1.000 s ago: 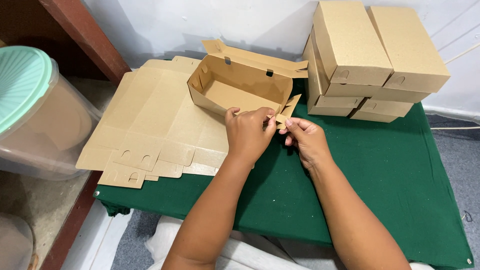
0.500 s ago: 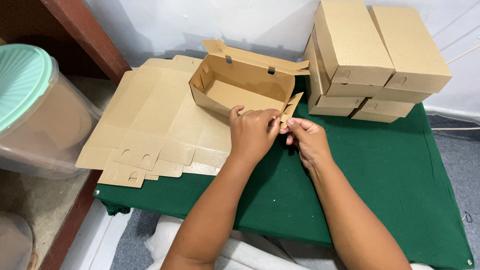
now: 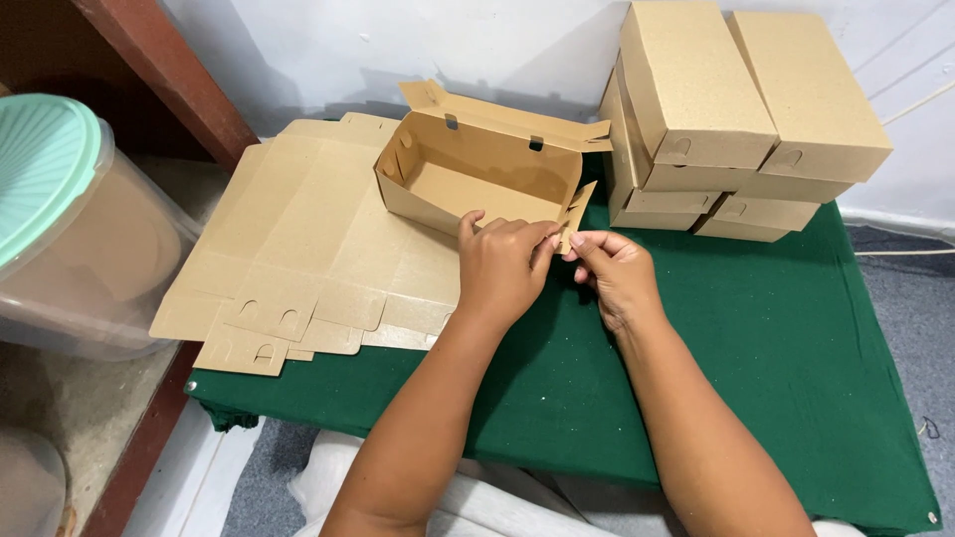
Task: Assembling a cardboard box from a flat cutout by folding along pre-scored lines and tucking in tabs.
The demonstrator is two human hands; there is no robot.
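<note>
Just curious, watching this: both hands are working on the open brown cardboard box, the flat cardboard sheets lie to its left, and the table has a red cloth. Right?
Not quite. The head view shows the cloth is dark green, not red. The rest holds: the left hand and right hand work on the open brown cardboard box, with flat cardboard sheets to its left.

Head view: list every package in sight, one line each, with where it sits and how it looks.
Open box: brown cardboard, lid up, middle of the green table; left hand and right hand pinch its near right corner flap.
Flat boxes: unfolded brown cardboard sheets stacked at left.
Closed boxes: brown rectangular cartons piled back right.
Tub: clear plastic, mint-green lid, far left.
No labels, signs or screens.
</note>
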